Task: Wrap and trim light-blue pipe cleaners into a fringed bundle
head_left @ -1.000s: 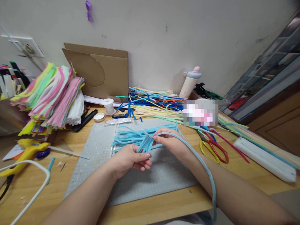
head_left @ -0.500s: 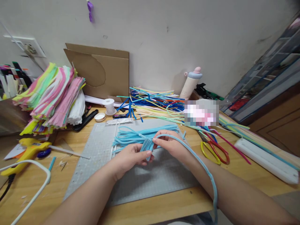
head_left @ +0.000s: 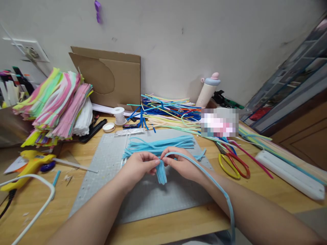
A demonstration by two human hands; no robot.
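Note:
Between my two hands is a folded bunch of light-blue pipe cleaners (head_left: 161,174), its looped end hanging down toward me. My left hand (head_left: 143,165) is closed, pinching the top of the bunch between thumb and fingers. My right hand (head_left: 178,162), also closed, pinches the same spot from the other side. From there a long blue strand (head_left: 207,171) arcs over my right wrist and forearm and drops off the table's front. Just behind my hands lies a pile of loose light-blue pipe cleaners (head_left: 163,142) on the grey cutting mat (head_left: 143,207).
A yellow glue gun (head_left: 33,163) and bundled coloured pipe cleaners (head_left: 58,105) are at the left. Scissors (head_left: 233,165) with red and yellow handles and a white power strip (head_left: 291,175) lie right. Behind stand a spool (head_left: 119,116), cardboard (head_left: 125,78) and a bottle (head_left: 207,92).
The folded bunch has turned from slanted to hanging nearly straight down. My left hand has moved up to its top, and my right hand has shifted slightly down and left.

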